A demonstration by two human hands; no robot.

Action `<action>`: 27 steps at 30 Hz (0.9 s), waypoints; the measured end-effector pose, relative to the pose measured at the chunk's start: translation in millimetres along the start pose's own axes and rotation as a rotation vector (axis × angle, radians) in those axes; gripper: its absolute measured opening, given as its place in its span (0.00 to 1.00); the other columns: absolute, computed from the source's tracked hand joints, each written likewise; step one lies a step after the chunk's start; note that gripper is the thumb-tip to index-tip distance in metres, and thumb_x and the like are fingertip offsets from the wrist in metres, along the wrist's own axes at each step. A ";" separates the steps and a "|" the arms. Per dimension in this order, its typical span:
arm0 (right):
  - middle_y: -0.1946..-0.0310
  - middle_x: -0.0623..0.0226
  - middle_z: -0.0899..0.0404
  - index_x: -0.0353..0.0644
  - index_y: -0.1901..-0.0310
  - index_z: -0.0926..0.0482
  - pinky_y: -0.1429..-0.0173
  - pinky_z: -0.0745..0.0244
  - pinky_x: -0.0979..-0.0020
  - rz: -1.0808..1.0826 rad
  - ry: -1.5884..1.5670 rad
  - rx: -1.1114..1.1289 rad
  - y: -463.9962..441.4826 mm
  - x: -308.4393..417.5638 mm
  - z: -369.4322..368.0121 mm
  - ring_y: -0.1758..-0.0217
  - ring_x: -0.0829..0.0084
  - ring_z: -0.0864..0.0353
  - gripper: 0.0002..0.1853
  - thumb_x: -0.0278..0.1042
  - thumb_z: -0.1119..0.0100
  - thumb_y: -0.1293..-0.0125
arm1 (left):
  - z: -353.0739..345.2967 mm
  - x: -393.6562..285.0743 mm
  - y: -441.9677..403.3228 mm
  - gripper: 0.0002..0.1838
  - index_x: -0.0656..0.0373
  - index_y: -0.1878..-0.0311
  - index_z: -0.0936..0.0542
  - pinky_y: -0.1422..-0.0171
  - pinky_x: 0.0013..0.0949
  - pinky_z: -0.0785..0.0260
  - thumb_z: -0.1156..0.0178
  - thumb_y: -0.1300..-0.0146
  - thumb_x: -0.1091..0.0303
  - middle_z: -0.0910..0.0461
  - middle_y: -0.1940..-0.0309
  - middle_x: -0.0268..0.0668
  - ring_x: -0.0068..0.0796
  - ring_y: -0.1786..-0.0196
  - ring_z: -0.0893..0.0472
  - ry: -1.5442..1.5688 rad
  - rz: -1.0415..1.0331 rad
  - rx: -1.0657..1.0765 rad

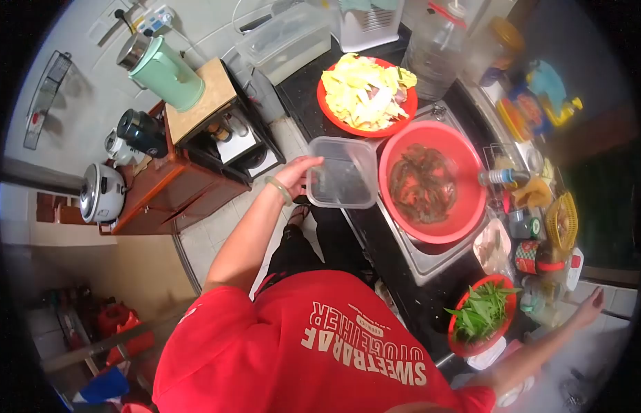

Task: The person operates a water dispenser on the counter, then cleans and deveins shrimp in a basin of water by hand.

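Black kitchen counter (431,301), sink side: clear plastic box (342,175) in our left hand (298,179), beside the prawns.

Our left fingers are closed on the box's left side, thumb at the rim; we judge that this edge grip keeps its mouth unobstructed. Just right of it, the red basin (468,160) sits over the sink (428,261), presumably so drips drain; prawns (424,182) lie heaped inside. Pale leaves (365,93) on the far side and greens (482,310) near right seem kept apart to avoid mixing. Our right hand (591,310) stretches rightward; we cannot tell its finger opening or any hold.
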State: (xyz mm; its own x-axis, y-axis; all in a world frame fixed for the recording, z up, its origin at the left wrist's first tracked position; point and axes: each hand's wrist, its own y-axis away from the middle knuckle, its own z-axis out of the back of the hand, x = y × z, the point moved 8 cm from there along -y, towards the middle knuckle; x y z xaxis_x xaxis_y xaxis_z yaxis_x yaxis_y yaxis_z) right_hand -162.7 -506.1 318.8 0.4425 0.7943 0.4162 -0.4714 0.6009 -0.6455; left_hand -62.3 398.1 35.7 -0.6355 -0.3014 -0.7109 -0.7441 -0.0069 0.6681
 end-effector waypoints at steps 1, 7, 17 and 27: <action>0.51 0.59 0.21 0.37 0.45 0.25 0.45 0.28 0.72 0.042 -0.270 0.009 19.0 39.3 5.8 0.49 0.70 0.22 0.22 0.46 0.44 0.33 | 2.4 1.8 -16.7 0.23 0.54 0.49 0.27 0.65 0.34 0.27 0.35 0.44 0.53 0.24 0.60 0.32 0.29 0.60 0.24 -0.002 0.004 0.012; 0.50 0.64 0.23 0.36 0.43 0.28 0.46 0.29 0.75 0.154 -0.318 0.235 182.1 279.2 -17.2 0.49 0.76 0.25 0.18 0.36 0.47 0.30 | -1.5 -0.5 -92.9 0.29 0.63 0.41 0.31 0.53 0.30 0.27 0.36 0.40 0.55 0.22 0.55 0.40 0.27 0.56 0.22 -0.287 -0.231 0.175; 0.59 0.67 0.22 0.36 0.40 0.32 0.56 0.28 0.77 0.004 -0.699 1.251 468.7 724.1 -205.9 0.59 0.78 0.23 0.20 0.33 0.47 0.32 | 133.9 -214.8 -79.7 0.10 0.64 0.67 0.20 0.63 0.25 0.29 0.38 0.40 0.65 0.21 0.76 0.33 0.19 0.70 0.23 -0.317 -0.524 0.169; 0.49 0.39 0.26 0.24 0.40 0.39 0.40 0.33 0.61 0.324 -0.672 1.000 540.7 914.1 -384.2 0.43 0.47 0.27 0.38 0.56 0.49 0.35 | 267.7 -348.5 -240.5 0.22 0.63 0.43 0.25 0.39 0.31 0.37 0.47 0.32 0.56 0.20 0.51 0.39 0.27 0.46 0.25 -0.658 -1.188 -0.101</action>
State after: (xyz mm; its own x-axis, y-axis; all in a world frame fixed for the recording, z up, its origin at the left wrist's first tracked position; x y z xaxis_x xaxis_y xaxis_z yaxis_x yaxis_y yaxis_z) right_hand 280.0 510.4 104.2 -0.1405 0.6301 0.7637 -0.9894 -0.0600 -0.1326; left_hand 283.0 760.1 63.9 0.3710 0.4416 -0.8170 -0.9064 -0.0192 -0.4220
